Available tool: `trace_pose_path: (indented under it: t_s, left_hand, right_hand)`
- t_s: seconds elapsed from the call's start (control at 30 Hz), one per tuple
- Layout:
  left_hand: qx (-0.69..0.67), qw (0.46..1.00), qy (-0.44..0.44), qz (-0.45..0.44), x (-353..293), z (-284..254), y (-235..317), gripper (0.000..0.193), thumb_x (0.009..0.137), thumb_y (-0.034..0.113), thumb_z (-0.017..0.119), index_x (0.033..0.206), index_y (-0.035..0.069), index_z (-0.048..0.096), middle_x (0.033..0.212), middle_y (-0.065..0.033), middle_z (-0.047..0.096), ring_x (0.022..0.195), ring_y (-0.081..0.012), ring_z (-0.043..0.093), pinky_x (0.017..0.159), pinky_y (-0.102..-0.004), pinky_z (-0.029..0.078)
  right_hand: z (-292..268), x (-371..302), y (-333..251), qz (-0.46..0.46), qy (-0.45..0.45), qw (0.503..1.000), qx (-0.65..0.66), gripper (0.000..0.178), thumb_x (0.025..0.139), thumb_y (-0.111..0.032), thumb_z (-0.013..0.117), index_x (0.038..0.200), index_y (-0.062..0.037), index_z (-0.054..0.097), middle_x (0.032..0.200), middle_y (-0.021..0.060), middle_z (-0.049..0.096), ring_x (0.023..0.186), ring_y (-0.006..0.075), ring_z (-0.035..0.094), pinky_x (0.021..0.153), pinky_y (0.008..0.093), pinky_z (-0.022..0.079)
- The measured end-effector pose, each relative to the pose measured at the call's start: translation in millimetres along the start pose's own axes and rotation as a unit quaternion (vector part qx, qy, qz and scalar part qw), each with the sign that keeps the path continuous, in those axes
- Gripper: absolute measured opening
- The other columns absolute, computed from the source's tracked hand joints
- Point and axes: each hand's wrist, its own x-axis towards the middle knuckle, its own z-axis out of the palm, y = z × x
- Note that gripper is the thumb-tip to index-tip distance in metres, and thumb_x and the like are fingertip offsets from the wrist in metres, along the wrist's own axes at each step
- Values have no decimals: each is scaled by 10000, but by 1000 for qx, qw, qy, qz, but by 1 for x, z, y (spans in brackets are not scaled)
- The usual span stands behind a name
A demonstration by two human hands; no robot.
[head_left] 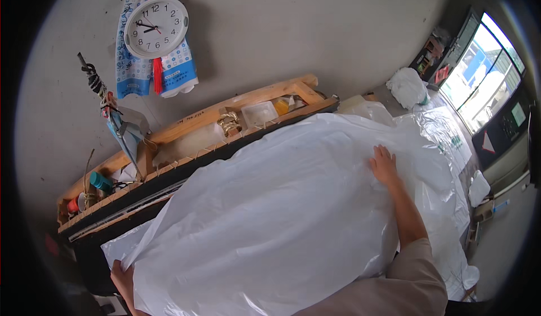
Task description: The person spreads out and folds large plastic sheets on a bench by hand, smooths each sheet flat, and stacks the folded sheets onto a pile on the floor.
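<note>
A wide white plastic sheet (270, 203) lies spread over the work surface in front of me, with soft wrinkles running across it. At its lower left corner my left hand (121, 279) grips the edge; the fingers are partly hidden by the plastic. Farther off, on the right part of the sheet, my right hand (384, 165) lies flat with the fingers stretched out. Whatever lies beneath the plastic cannot be made out.
Behind the sheet runs a wooden trough (225, 110) holding rope (230, 123), a teal spool (100, 182) and a white plastic box (259, 115). A round clock (156, 27) hangs on the wall. More plastic sheeting (439, 138) and a white bundle (408, 88) lie toward the door (484, 71).
</note>
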Motion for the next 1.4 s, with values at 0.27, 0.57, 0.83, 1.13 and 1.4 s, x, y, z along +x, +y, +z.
trace_pose_path:
  t_s: [0.27,0.57,0.83,1.13,1.4]
  left_hand:
    - [-100,994,-12,45,21,6,41,239,622,22,601,827,-21,484,734,-157,547,661,-254,563,591,-331,443]
    - [-511,783,22,-355,-46,15,57,458,788,167,637,1140,-56,447,1043,-152,567,870,-213,569,736,-315,472]
    - [-248,940,195,-128,-9,-32,72,173,806,163,604,895,15,597,715,-68,636,636,-161,599,599,-297,452]
    - [227,931,231,-166,-76,-14,25,242,750,108,617,983,82,557,1132,-102,510,1042,-289,490,829,-399,395]
    - [124,992,22,-13,-15,29,38,629,842,509,445,1301,81,399,1372,-140,347,1296,-297,269,1042,-516,146]
  right_hand:
    - [-18,-25,-98,-305,101,938,128,595,853,-378,477,1305,-15,347,1399,143,294,1308,274,241,1051,447,207]
    - [-11,-2,-110,-216,3,941,260,554,865,-393,450,1289,-41,388,1399,156,294,1306,299,245,1031,535,177]
    - [-3,-8,-122,-177,81,974,114,523,897,-373,409,1330,-85,348,1426,114,257,1324,275,203,1043,494,165]
    - [-3,-15,-130,-223,97,965,97,514,899,-338,402,1331,-68,341,1427,114,252,1323,279,205,1050,491,157]
    - [20,2,-108,-267,30,911,313,539,904,-332,416,1337,-29,310,1418,125,268,1313,306,217,1059,437,174]
